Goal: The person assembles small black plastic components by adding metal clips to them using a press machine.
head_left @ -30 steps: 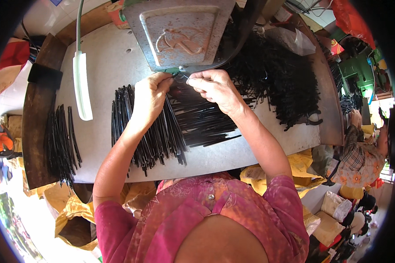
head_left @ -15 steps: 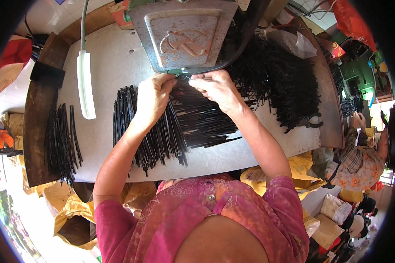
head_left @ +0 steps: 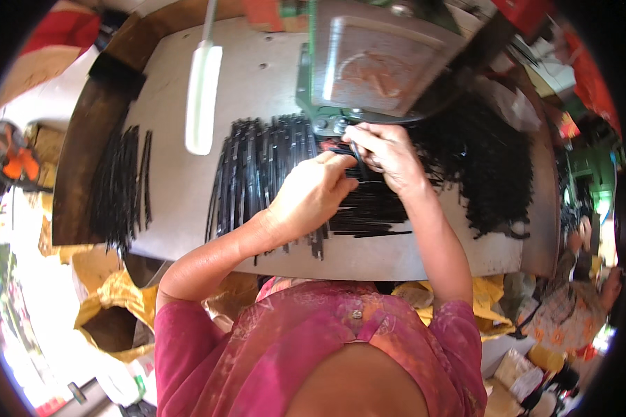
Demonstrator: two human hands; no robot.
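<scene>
My right hand (head_left: 388,154) is closed in a pinch on a thin black rod (head_left: 357,154), just below the working head of a green and grey press (head_left: 341,125). Lower and to the left, my left hand (head_left: 314,193) has its fingers curled together near the rod's lower end; what lies in them is hidden. Under and beside my left wrist lies a bundle of long thin black rods (head_left: 247,167), lined up side by side. More black rods (head_left: 368,212) lie crosswise below my right hand.
A heap of black pieces (head_left: 494,167) covers the table's right side. Another rod bundle (head_left: 118,187) lies by the left wooden edge (head_left: 83,167). A white lamp (head_left: 204,101) hangs over the metal tabletop (head_left: 170,187). Yellow sacks (head_left: 129,299) stand below; another person (head_left: 563,316) sits at far right.
The view has turned, shifting the table and press. My left hand has dropped away from the press, down and toward the right over the rods. My right hand stays beside the press head.
</scene>
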